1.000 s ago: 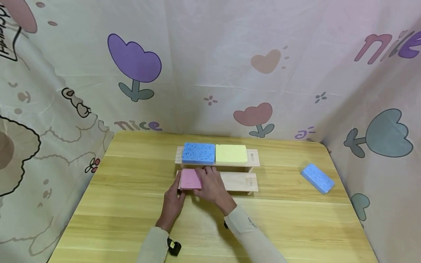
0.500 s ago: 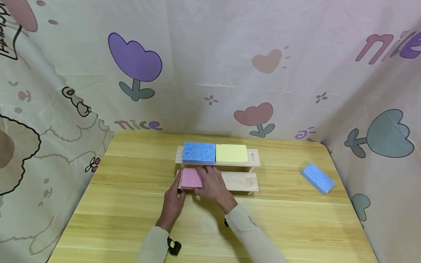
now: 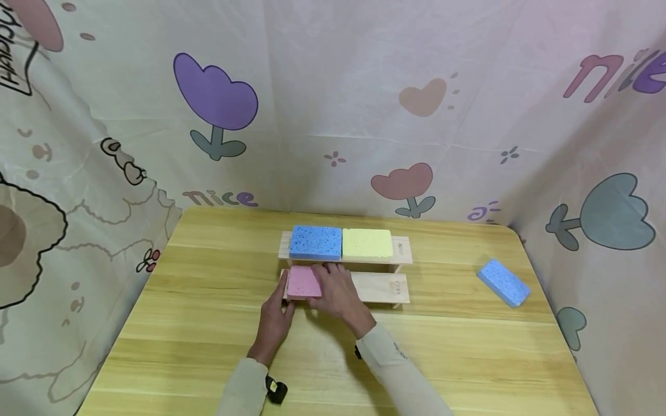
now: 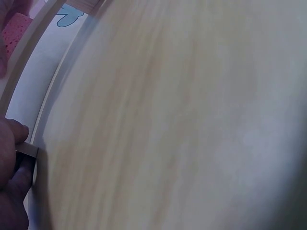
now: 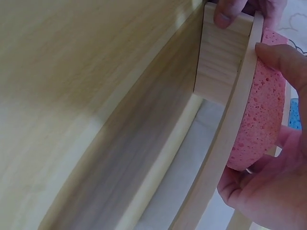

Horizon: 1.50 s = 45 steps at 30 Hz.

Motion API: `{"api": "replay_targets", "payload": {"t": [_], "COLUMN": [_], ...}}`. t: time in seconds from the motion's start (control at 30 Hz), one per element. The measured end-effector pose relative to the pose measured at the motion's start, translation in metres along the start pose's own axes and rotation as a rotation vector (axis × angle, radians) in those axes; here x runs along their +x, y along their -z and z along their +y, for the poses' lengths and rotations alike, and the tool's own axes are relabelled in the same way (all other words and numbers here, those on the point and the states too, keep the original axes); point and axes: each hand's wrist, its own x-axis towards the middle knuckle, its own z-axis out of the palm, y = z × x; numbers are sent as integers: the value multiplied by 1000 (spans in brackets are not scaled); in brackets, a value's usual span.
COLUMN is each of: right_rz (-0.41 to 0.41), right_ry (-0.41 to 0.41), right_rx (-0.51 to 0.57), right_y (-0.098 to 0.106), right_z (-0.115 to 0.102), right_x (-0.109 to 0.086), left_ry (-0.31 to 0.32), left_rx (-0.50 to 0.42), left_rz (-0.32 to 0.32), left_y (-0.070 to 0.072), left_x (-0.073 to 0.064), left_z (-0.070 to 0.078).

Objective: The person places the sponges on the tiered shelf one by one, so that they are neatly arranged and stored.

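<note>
A pink sponge (image 3: pixel 304 281) lies on the left part of the front wooden stand (image 3: pixel 380 287), a low plank on legs. My right hand (image 3: pixel 338 293) grips the sponge from its right side; in the right wrist view the thumb lies along the near edge of the sponge (image 5: pixel 261 112) and the fingers curl at its other end. My left hand (image 3: pixel 274 320) holds the left end of that stand, its thumb by the leg (image 5: pixel 224 55) in the right wrist view. Only part of the left hand (image 4: pixel 10 167) shows in the left wrist view.
Behind, a second wooden stand (image 3: pixel 402 250) bears a blue sponge (image 3: pixel 315 242) and a yellow sponge (image 3: pixel 367 243) side by side. Another blue sponge (image 3: pixel 503 282) lies slanted on the table (image 3: pixel 447 358) at right. A printed cloth (image 3: pixel 312 104) hangs around the back and sides.
The pink sponge has shifted very slightly to the right on the front stand with the right hand still gripping it. Otherwise the hands and stands keep their places.
</note>
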Motion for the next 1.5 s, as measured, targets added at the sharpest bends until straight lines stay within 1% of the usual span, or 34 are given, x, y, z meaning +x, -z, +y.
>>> {"api": "replay_targets", "payload": {"t": [0.17,0.27,0.4,0.63,0.83,1.03,1.23,1.37,1.5], "right_rz": [21,18,6,-2,0,9,49,57,71], "right_ry": [27,24,7,10,8,-34,-57,-88,-129], "right_rx": [-5,1,7,16,46,110,165,223,262], "right_y": [1,0,-1,-1,1,7,14,19,28], "right_z": [0,1,1,1,6,18,31,39,48], "right_x": [1,1,0,-1,-5,-19,-37,-51,-67], "left_ry": [-30,-33,-23,3,-1,8,12,18,35], "left_rx": [11,14,11,1,-11,0,14,14,5], "left_rz": [28,34,22,-2,-10,-5,-10,-15,-33], "left_y": [-1,-2,-2,-2,-2,-3,-2,-2,-2], "left_x": [1,1,0,0,0,0,0,0,0], "left_z": [-1,-1,-1,-1,-2,-4,-4,-5,-5]}}
